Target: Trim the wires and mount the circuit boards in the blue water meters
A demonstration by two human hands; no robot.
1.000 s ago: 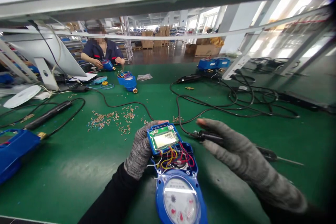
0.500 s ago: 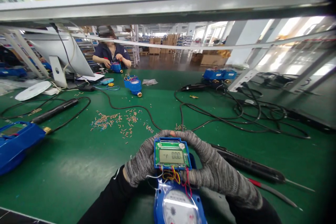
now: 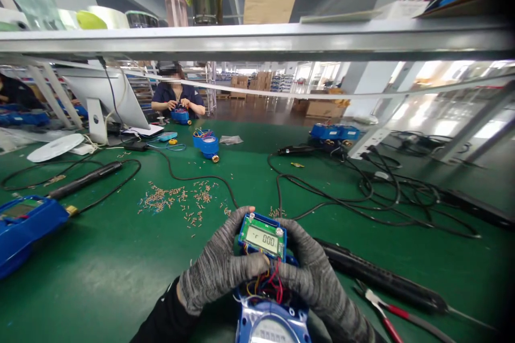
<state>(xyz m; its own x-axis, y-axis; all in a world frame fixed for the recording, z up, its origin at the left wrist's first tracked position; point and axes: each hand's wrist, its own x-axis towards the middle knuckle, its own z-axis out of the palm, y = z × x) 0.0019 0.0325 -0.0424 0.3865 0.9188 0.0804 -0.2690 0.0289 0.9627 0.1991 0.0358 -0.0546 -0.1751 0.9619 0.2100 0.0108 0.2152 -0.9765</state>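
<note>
Between my gloved hands is a display module (image 3: 263,238), a green circuit board with an LCD in a blue frame. My left hand (image 3: 219,265) grips its left side, thumb across the lower edge. On the other side my right hand (image 3: 311,262) holds the right edge, thumb low by the wires. Red and yellow wires (image 3: 276,281) run from the module down into the open housing of a blue water meter (image 3: 269,321), whose round dial is partly cut off below. Both gloves are grey knit; a bare fingertip shows on the left one.
Right of my hand lie an electric screwdriver (image 3: 386,273) and red-handled cutters (image 3: 382,308). Small screws (image 3: 161,198) are scattered on the green table. Another blue meter (image 3: 32,225) stands at left. Black cables (image 3: 341,187) loop at right. A co-worker (image 3: 177,99) sits opposite, below an overhead shelf (image 3: 241,43).
The module has tilted clockwise, and my left thumb has come round to its lower front. The view has tipped upward, showing more of the shelf. The cutters at right now show more fully.
</note>
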